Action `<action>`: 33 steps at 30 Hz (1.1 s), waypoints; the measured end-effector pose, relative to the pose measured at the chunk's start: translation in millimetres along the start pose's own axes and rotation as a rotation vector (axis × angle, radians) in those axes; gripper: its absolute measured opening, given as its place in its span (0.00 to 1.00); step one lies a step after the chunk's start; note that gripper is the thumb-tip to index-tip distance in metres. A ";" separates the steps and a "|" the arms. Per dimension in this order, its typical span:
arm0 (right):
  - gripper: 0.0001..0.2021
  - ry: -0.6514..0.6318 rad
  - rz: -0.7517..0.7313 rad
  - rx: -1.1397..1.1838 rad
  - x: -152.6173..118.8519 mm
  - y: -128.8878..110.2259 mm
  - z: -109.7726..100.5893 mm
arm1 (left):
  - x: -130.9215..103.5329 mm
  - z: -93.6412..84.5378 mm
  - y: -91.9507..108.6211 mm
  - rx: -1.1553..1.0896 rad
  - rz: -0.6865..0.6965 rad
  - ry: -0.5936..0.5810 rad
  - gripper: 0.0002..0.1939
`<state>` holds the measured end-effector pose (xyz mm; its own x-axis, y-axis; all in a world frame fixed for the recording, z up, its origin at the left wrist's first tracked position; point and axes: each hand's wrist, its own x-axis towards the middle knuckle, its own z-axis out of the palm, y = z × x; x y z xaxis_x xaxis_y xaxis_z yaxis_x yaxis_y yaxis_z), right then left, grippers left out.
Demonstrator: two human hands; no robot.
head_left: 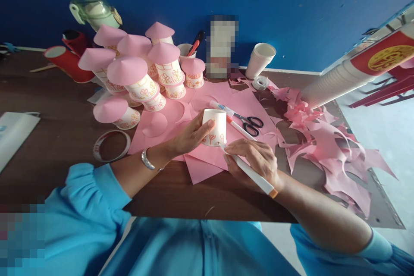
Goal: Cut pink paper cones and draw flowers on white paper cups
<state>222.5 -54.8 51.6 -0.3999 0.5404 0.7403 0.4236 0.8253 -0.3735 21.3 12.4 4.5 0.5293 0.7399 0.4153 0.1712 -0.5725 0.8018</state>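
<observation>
My left hand (191,134) grips a white paper cup (217,124) from its left side, the thumb across the front. Red-orange flower drawings run along the cup's lower part. A white marker (252,173) with an orange end is held in my right hand (255,157), its tip at the cup's lower right edge. Under the cup lie pink paper sheets (202,168). Just right of the cup are a second marker (241,128) with an orange-red part, a glue stick (222,108) and black-handled scissors (250,124).
Several decorated cups with pink paper cones (127,70) stand at the back left. A tape roll (111,145) lies nearer. Pink paper scraps (336,151) cover the right side, beside a long stack of cups (339,82). More stacked cups (259,60) stand by the blue wall.
</observation>
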 end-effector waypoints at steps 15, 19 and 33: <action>0.09 -0.005 -0.004 -0.010 0.3 -0.4 -0.7 | 4.7 -7.7 17.3 -0.248 -0.176 -0.024 0.21; 0.09 -0.005 0.008 -0.022 -1.1 0.6 0.6 | 3.9 -6.0 15.1 -0.318 -0.210 -0.049 0.21; 0.10 -0.008 0.003 -0.017 0.2 -0.5 -0.6 | 3.7 -6.4 11.1 -0.223 -0.152 0.001 0.21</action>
<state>222.7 -55.2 52.3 -0.4049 0.5445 0.7345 0.4389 0.8205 -0.3663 19.8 11.0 17.7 0.5111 0.8116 0.2831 0.0610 -0.3627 0.9299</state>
